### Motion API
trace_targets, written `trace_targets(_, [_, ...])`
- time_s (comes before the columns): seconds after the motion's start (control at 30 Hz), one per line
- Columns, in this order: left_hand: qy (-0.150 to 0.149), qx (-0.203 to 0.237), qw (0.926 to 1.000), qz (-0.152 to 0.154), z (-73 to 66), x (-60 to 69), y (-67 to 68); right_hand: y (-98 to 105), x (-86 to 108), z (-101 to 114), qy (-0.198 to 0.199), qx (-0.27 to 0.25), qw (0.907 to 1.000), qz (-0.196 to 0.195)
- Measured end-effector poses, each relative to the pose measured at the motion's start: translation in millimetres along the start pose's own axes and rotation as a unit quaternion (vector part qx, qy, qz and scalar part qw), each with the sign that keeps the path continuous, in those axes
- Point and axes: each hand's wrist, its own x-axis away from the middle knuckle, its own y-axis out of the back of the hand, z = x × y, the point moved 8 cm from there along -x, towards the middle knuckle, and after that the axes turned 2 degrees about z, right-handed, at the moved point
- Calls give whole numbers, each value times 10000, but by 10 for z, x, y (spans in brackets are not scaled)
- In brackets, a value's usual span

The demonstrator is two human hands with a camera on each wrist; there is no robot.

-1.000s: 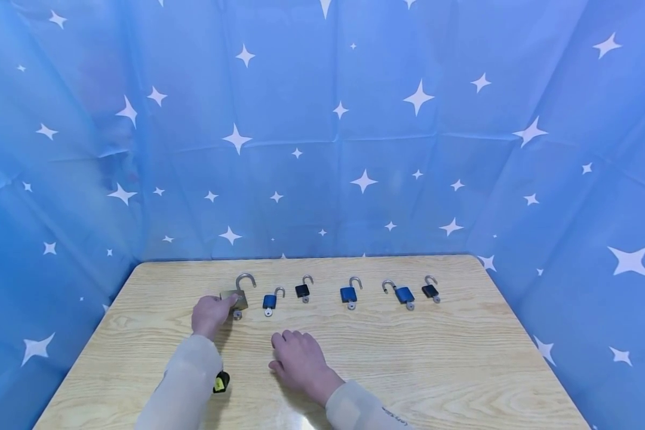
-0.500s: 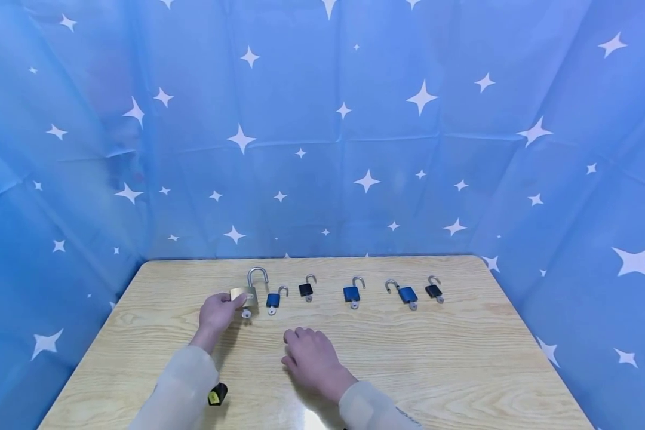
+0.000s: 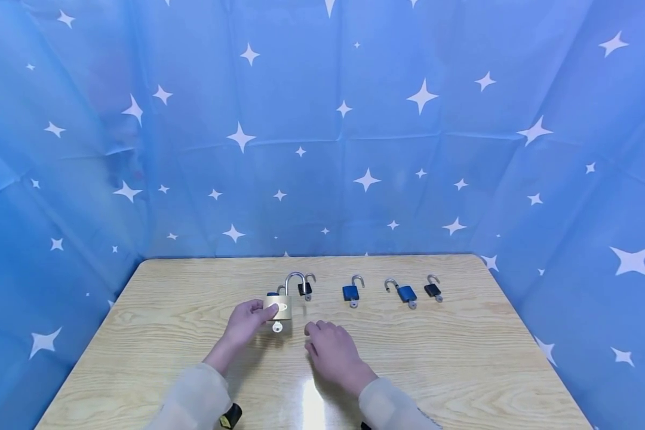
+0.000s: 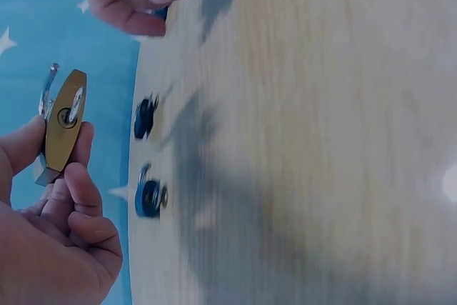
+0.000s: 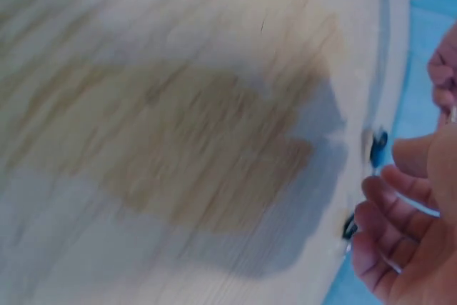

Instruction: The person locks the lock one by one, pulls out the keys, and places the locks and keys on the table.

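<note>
My left hand (image 3: 243,323) holds a large brass padlock (image 3: 285,312) up off the table, thumb on its face and fingers behind. Its silver shackle stands unlatched, and a key (image 3: 277,326) sits in its underside. In the left wrist view the padlock (image 4: 66,123) shows its keyhole end, with curled fingers beneath. My right hand (image 3: 333,351) hovers to the right of the padlock, its fingers loosely bent around nothing. A small blue padlock (image 3: 272,294) is mostly hidden behind the brass one. Just right of that lies a small black padlock (image 3: 303,290), partly covered by the shackle.
Farther right in the row lie a blue padlock (image 3: 350,292), another blue padlock (image 3: 407,293) and a black padlock (image 3: 432,290), all with unlatched shackles and keys. A black-and-yellow object (image 3: 231,416) is by my left sleeve. A starry blue curtain (image 3: 322,119) surrounds the wooden table (image 3: 462,370).
My left hand has lifted the brass padlock from the table's left side and carried it rightward, towards me. My right hand has shifted a little to the right.
</note>
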Motion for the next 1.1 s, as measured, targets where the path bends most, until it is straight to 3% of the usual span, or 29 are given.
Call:
trace_targets(0.3, [-127, 309, 9985, 427, 68, 171, -276, 133, 55, -332, -404, -327, 9986, -134])
trace_targets(0.5, [-251, 511, 9960, 692, 60, 249, -441, 174, 11, -598, -860, -1164, 9892, -228])
trace_targets(0.7, [-332, 720, 9909, 1087, 2, 305, -581, 257, 10, -817, -1108, -2190, 9687, -372])
trace_targets(0.9, [-319, 697, 9910, 1097, 48, 343, -645, 271, -31, -923, -931, -3565, 9293, -243])
trace_targets(1.1, [-381, 869, 9877, 1242, 48, 370, -723, 222, -59, -956, -766, -4335, 8978, 102])
